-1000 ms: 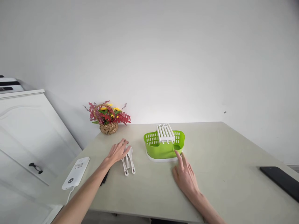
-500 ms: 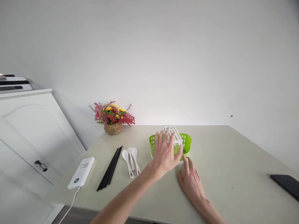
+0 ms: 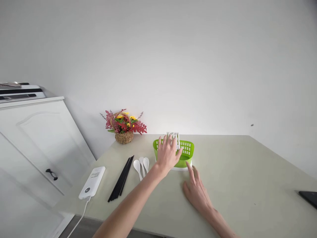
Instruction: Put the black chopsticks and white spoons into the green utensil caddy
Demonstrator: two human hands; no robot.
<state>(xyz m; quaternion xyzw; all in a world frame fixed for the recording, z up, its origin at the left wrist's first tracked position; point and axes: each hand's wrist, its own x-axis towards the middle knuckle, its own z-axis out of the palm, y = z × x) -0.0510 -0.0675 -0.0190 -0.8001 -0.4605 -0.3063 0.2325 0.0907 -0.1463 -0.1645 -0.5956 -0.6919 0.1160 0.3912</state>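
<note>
A green perforated plastic basket (image 3: 186, 162) with a white base stands near the middle of the table. Over its back part sits a white slotted rack (image 3: 173, 135), upright-looking and partly covered by my left hand (image 3: 168, 155). The fingers of that hand reach over the rack's front and left, with the thumb at its lower right; their exact contact is partly hidden. My right hand (image 3: 196, 188) rests on the table with its fingers stretched out, the index fingertip at the basket's front right corner.
Left of the basket lie several white spoons (image 3: 137, 167) and a bundle of black chopsticks (image 3: 121, 180). Farther left is a white power bank (image 3: 92, 181) with a cable. A flower basket (image 3: 123, 137) stands by the wall, and a dark phone (image 3: 309, 197) lies at the right.
The green basket has shifted left and turned straighter. The white rack has moved left with my left hand and faces me more squarely. My right hand has followed slightly left; the view has shifted too.
</note>
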